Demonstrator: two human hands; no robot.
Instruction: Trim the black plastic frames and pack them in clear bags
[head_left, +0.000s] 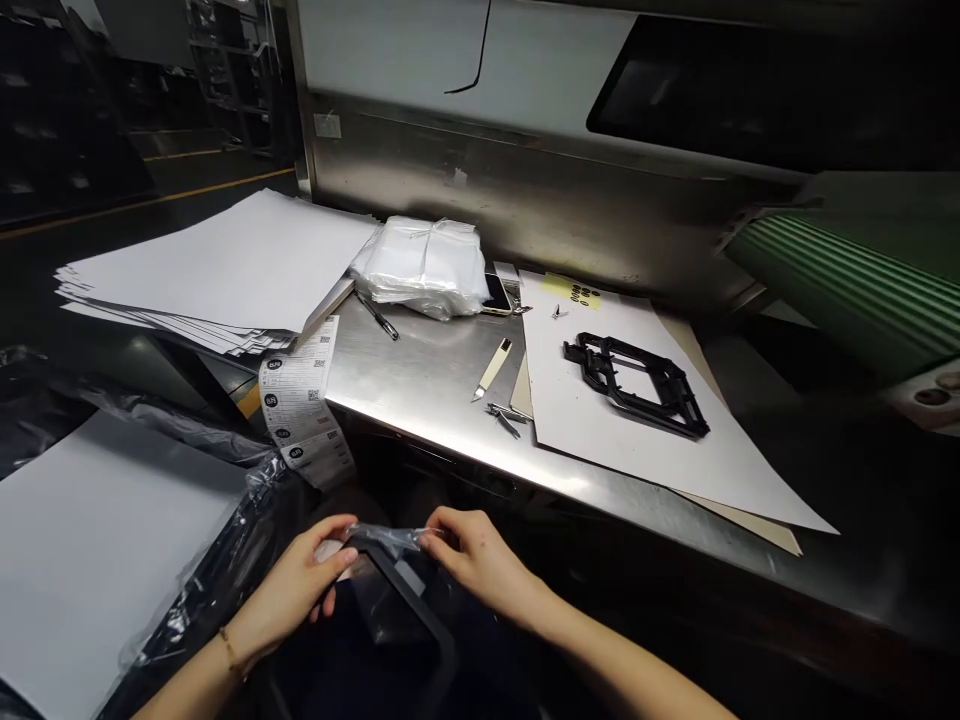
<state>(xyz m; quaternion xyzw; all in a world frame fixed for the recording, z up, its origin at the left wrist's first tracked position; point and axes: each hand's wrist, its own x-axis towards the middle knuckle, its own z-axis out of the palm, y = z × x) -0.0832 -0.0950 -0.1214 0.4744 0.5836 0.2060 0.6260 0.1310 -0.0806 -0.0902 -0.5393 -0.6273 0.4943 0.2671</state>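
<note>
Below the front edge of the bench, my left hand (pixel 319 568) pinches the corner of a black plastic frame (pixel 405 585) together with the clear plastic bag (pixel 386 540) around it. My right hand (pixel 469 550) is closed on the bag's upper right edge, thumb against fingers. The frame slants down toward my lap, and its lower end blurs into the dark. Whether all of it lies inside the bag I cannot tell. On the bench, a similar black frame (pixel 637 385) rests on white sheets (pixel 577 425).
A stack of white sheets (pixel 225 260) and a pile of clear bags (pixel 427 265) lie at the back left. A utility knife (pixel 493 370), a pen (pixel 379 317), nippers (pixel 504 420) and a label strip (pixel 296 400) are nearer. A green ribbed conveyor (pixel 847 280) stands at right.
</note>
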